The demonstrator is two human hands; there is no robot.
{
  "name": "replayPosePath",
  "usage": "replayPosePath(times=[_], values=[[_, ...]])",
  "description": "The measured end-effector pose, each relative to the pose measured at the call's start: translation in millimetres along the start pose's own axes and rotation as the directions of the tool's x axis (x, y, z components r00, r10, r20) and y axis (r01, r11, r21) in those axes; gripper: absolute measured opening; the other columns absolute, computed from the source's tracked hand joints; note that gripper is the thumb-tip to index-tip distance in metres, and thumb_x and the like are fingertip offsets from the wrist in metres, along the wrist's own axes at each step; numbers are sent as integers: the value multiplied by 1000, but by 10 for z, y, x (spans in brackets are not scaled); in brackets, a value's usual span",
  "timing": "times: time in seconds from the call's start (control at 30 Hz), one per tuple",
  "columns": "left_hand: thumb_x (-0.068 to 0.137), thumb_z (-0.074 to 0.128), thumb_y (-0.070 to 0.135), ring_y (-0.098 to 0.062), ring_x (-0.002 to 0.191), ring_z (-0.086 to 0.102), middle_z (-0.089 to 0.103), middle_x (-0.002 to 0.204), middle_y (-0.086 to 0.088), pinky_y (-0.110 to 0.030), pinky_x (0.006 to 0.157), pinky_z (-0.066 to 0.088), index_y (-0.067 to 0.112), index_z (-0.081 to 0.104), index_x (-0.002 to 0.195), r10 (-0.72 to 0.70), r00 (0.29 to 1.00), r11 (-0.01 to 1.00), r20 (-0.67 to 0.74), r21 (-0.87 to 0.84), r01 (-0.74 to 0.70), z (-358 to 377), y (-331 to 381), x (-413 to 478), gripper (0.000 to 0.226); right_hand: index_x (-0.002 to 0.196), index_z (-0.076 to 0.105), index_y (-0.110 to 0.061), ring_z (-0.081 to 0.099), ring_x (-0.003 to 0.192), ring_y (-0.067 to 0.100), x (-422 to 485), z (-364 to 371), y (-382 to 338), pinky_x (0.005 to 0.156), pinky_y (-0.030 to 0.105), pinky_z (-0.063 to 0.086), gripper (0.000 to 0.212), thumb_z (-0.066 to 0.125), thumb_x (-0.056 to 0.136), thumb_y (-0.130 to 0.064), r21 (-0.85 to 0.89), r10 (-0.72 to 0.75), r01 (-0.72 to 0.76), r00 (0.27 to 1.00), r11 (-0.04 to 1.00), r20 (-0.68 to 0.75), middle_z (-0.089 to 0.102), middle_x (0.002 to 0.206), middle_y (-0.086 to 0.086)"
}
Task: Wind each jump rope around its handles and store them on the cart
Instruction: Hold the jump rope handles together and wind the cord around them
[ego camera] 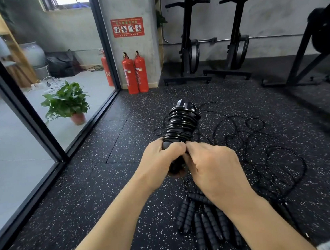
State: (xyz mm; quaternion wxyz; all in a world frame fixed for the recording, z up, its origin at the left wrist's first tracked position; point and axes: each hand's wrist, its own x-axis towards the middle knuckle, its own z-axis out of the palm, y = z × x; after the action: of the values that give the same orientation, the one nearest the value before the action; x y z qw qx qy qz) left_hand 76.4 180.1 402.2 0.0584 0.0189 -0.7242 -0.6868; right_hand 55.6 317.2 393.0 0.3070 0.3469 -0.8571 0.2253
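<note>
Speckled gym floor (87,185) below: left hand (158,159) grips wound jump rope (181,124), axis pointing away; right hand (213,164) pinches its cord.

The wound rope (181,122) is smooth, glossy black cord, plastic-looking. The loose handles (208,225) look like matt black foam, ribbed. The floor (84,194) is grainy matt black rubber flecked white. The fire extinguishers (135,73) are shiny red painted metal. The wall (130,47) behind them looks like rough grey concrete.

Head-worn wide view, forward and downward, close.
</note>
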Motion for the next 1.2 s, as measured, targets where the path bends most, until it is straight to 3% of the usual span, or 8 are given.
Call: replayPosePath(times=[0.07,0.17,0.33,0.63,0.8,0.9,1.0,1.2], values=[[58,62,35,-21,48,57,58,59,-7,-27,46,46,17,58,59,15,1000,1000,15,14,-15,10,4,-4,18,68,57,-13,48,36,19,3,7,-1,40,22,26,13,68,74,-8,-12,-6,6,1000,1000,-12,53,51,-3],[54,59,43,-24,49,59,60,60,-11,-28,47,47,19,61,55,14,1000,1000,10,19,-14,12,3,-4,24,68,57,-13,49,38,20,3,30,17,36,26,34,14,64,79,-14,36,12,-11,999,999,-32,54,52,-4],[62,58,29,-26,45,52,53,53,-10,-28,42,46,6,56,66,-12,998,1000,-62,-17,11,26,8,2,23,81,66,-9,62,55,26,11,54,126,48,42,50,32,52,91,-36,271,76,-74,997,960,4,66,68,1],[71,54,25,-26,44,56,57,57,-16,-27,42,45,-3,60,74,-32,997,999,-63,37,35,20,14,-8,29,66,54,-13,49,45,23,38,16,104,40,41,43,30,57,89,-31,248,30,-20,999,969,-35,56,57,-3],[71,52,25,-24,40,54,54,55,-13,-27,39,42,1,59,71,-41,993,999,-112,24,44,-16,8,-4,25,81,62,-13,60,62,22,37,35,62,55,44,50,27,54,89,-37,359,62,-97,992,928,107,65,72,-3],[71,53,26,-24,40,51,53,61,-20,-21,37,36,-3,59,80,-48,991,999,-126,2,48,-43,30,-6,31,101,66,-19,65,78,15,41,-6,40,67,42,53,24,65,84,-36,409,143,-179,983,895,118,68,88,-9],[77,56,22,-23,38,51,53,59,-19,-18,37,35,-1,56,80,-49,992,999,-118,-4,49,-56,42,-7,24,111,61,-25,57,82,6,60,-38,28,68,35,52,41,79,76,-34,316,199,-196,980,928,23,57,98,-14],[86,58,17,-23,37,52,53,61,-22,-19,37,36,-1,55,78,-65,992,998,-109,-6,65,-64,37,2,20,110,61,-22,53,94,2,75,-7,14,81,22,46,45,83,72,-22,409,222,-219,974,886,42,56,103,-14]])
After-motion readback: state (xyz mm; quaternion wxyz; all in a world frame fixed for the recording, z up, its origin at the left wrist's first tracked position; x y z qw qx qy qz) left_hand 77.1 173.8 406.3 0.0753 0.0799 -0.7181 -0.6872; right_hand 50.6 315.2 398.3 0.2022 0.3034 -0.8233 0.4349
